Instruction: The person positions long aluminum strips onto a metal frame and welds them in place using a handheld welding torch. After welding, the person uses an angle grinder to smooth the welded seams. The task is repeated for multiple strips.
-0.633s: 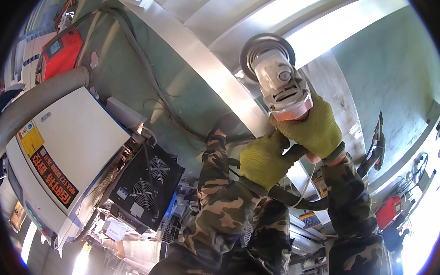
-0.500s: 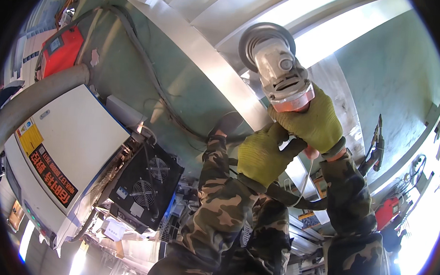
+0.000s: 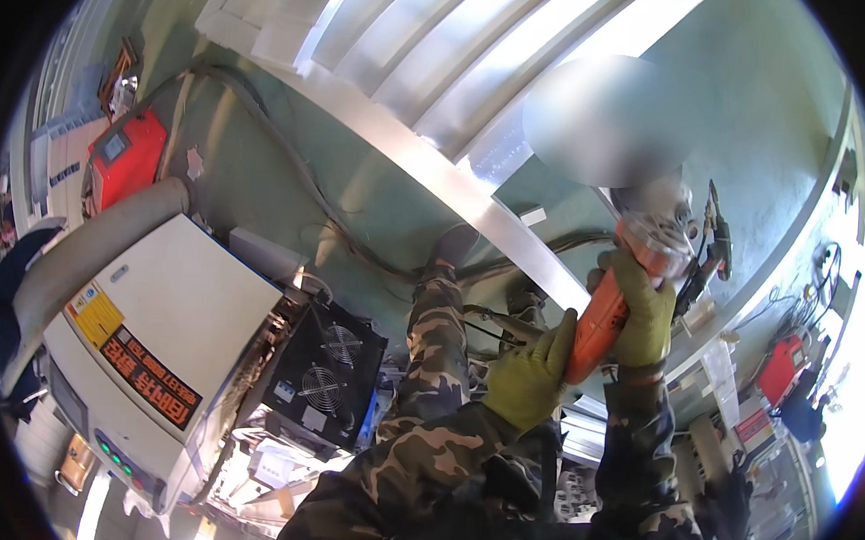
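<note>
An angle grinder with an orange body (image 3: 598, 323) and a metal gear head (image 3: 661, 238) is held in front of me, its head pointing up and to the right. My right hand (image 3: 640, 315), in a yellow-green glove, is closed round the body just behind the head. The gloved left hand (image 3: 528, 375) holds the rear end, its fingers lying along the body's left side. A pale blurred patch hides what lies beyond the head, so the disc cannot be made out. To the left of the grinder runs a silvery metal beam (image 3: 409, 151) with ribbed panels (image 3: 444, 55) attached.
A white machine cabinet (image 3: 181, 301) and a black unit with fans (image 3: 325, 367) stand at the left, near a red box (image 3: 125, 161). A thick cable (image 3: 296, 160) crosses the green floor. A dark clamp-like tool (image 3: 716, 241) is right of the grinder; another red box (image 3: 782, 370) sits farther right.
The grinder has moved right and turned, so its orange body now shows. My left hand has gone from beside the right hand to the grinder's rear. The ribbed metalwork shows more fully.
</note>
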`<state>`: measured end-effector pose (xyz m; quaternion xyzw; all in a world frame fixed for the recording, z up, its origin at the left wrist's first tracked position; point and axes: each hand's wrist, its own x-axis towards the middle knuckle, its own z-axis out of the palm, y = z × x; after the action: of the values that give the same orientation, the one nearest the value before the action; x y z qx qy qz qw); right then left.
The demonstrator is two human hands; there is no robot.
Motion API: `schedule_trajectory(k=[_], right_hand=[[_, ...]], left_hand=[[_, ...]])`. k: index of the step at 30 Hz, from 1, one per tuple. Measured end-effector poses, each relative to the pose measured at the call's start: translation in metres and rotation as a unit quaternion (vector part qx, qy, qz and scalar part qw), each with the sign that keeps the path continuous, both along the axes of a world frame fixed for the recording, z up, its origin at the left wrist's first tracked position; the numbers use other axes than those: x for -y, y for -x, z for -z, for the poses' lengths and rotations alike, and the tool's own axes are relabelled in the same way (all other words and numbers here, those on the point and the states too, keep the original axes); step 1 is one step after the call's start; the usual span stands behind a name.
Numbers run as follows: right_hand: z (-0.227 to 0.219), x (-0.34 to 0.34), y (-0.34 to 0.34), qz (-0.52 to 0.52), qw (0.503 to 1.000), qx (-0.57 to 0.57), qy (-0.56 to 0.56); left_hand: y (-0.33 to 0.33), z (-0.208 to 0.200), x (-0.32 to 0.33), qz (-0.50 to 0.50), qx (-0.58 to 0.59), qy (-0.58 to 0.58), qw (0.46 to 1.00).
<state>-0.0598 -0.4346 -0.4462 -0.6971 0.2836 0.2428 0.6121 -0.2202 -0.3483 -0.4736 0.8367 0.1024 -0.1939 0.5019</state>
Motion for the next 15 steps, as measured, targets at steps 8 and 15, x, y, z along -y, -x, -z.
schedule_trajectory(k=[8, 15], right_hand=[[-0.038, 0.059, 0.066, 0.214, 0.975, 0.033, 0.041], [-0.039, 0.107, 0.148, 0.391, 0.920, 0.026, 0.004]], left_hand=[[0.011, -0.035, 0.006, 0.195, 0.059, 0.014, 0.979], [0.034, -0.045, 0.011, 0.362, 0.028, 0.063, 0.930]])
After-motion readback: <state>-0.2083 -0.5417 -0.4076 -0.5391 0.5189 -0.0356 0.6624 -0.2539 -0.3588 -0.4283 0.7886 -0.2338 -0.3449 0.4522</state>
